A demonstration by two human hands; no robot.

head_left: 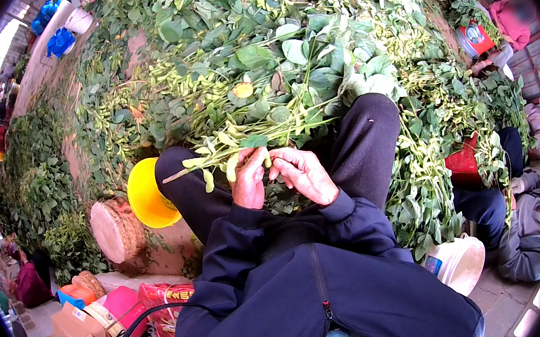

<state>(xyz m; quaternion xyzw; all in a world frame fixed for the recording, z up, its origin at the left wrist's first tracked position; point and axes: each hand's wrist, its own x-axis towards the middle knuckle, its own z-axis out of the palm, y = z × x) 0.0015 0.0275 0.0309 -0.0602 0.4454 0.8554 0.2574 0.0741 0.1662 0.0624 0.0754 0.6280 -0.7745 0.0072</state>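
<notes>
My left hand (249,189) pinches podded stem (235,133), probably steadying it; right hand (310,176) beside, grip unclear; yellow bucket (146,193) near left, handy.

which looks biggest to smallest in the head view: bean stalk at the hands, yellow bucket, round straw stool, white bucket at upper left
1. Bean stalk, by length
2. Yellow bucket and round straw stool: too alike to rank
3. White bucket, likely farther away

Head-worn fisheye faces down and forward, close above the dark jacket (296,287)
</notes>
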